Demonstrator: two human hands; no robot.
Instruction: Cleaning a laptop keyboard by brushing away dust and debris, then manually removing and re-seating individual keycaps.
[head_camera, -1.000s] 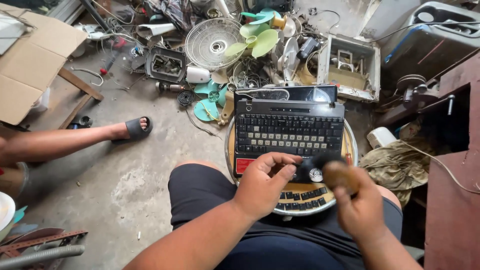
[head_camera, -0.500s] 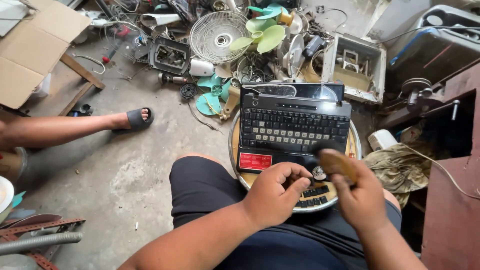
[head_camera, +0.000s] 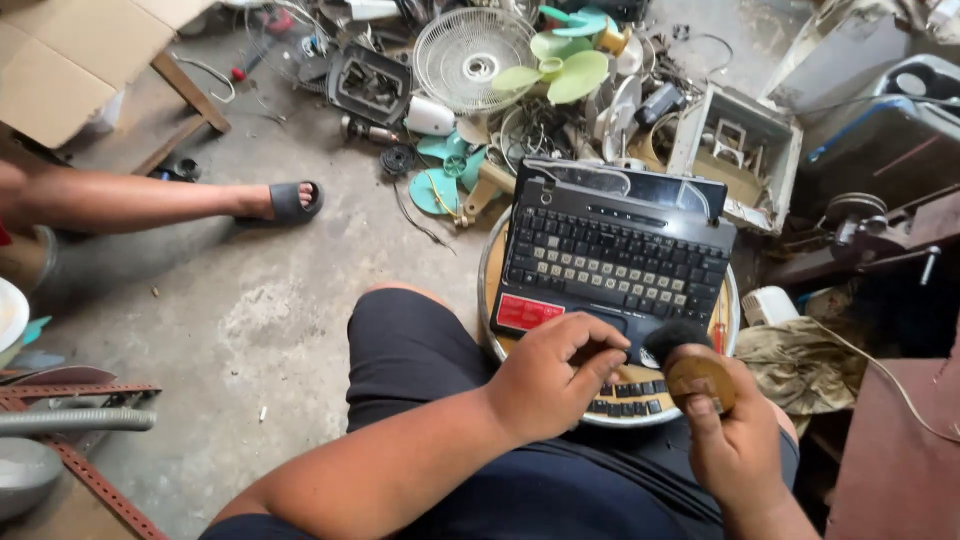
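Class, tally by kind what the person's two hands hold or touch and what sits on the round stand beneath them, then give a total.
Keyboard machine, black, on the round stand, touched by the left hand: 1
Round brush, wooden-backed, in the right hand: 1
Red label on the machine: 1
Total: 3

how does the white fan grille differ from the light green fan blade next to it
The white fan grille is a round wire cage with a closed rim; the light green fan blade is solid plastic with separate lobes. The grille is larger and white; the blade is smaller and pale green. Both lie loose in the scrap pile, each with a central hub.
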